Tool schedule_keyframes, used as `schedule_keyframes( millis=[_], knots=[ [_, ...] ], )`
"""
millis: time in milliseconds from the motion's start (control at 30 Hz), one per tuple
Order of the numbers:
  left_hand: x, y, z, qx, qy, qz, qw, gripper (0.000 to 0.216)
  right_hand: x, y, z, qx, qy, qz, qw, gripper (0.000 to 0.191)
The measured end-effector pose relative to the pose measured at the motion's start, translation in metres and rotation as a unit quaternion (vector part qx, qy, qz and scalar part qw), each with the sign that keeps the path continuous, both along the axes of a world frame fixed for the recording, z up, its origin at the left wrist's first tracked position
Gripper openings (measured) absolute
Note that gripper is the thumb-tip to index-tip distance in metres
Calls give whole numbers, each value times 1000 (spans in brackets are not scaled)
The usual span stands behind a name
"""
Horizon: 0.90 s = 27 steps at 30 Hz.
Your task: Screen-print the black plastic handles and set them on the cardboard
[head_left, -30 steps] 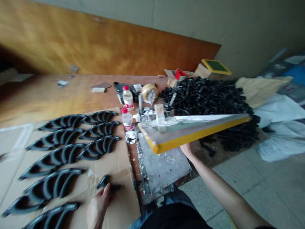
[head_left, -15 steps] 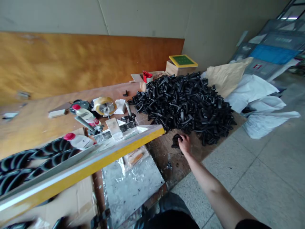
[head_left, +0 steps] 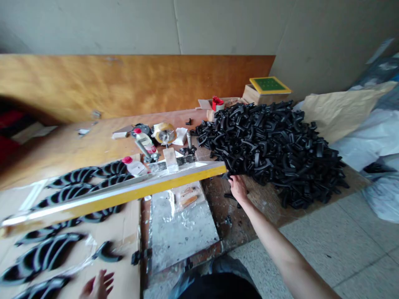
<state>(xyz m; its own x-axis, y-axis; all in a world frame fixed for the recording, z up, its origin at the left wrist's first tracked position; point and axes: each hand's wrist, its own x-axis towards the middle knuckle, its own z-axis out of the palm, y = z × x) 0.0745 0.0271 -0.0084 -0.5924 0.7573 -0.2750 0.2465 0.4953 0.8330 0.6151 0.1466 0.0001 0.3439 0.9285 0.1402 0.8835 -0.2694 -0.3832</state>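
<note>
Low on the left, over the cardboard (head_left: 128, 226), the left hand (head_left: 98, 284) hovers with fingers spread wide, near a black bracket (head_left: 107, 252). Past the raised yellow frame (head_left: 124, 193), the right hand (head_left: 238, 189) lies on a loose part (head_left: 230, 195) at the foot of the pile (head_left: 274, 141). I cannot tell whether its fingers grip.

No legible text or labels.
</note>
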Motion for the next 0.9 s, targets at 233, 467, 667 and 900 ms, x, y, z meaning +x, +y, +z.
schedule_keyframes(
  millis=[233, 467, 667, 900],
  knots=[
    [34, 54, 52, 79, -69, 17, 994, 40, -135, 3, 35, 112, 20, 370, 922, 25],
    [54, 74, 84, 129, -83, -39, 987, 39, -180, 11, 47, 34, -95, 362, 927, 25],
    [83, 105, 153, 253, -122, -47, 959, 36, -195, 17, 43, 37, -82, 437, 895, 59],
    [125, 123, 205, 275, -214, -163, 923, 51, -162, 35, 35, 45, -25, 286, 957, 41]
  ],
)
